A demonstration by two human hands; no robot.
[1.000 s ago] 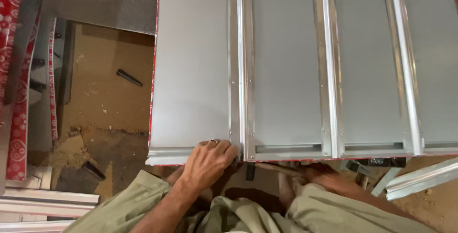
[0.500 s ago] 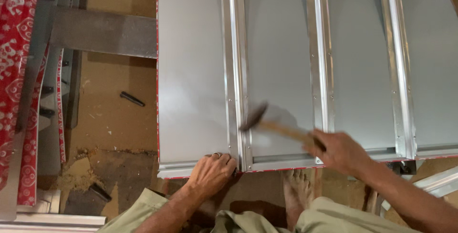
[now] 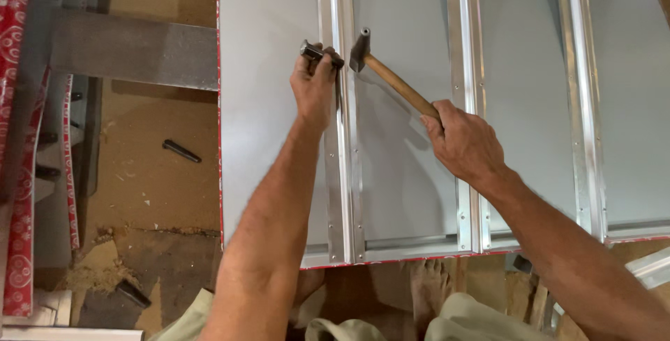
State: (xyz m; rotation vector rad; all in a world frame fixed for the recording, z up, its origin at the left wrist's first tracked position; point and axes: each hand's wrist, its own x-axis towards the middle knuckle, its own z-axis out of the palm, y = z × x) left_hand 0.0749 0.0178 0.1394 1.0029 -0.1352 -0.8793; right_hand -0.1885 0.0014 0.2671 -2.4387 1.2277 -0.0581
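Hands work over a grey metal sheet (image 3: 272, 138) ribbed with bright upright channels. Left hand (image 3: 314, 90) reaches far forward, arm nearly straight, its fingers wrapped tight around a short dark steel punch (image 3: 312, 52) pressed beside the left channel (image 3: 342, 138); the punch's lower end is hidden under the fingers. Right hand (image 3: 464, 142) comes in from the right, fingers closed on the wooden handle of a hammer (image 3: 384, 69), whose head hovers just right of the punch. Sheet edges run out of view above and right. A small dark tool (image 3: 181, 150) lies on the floor.
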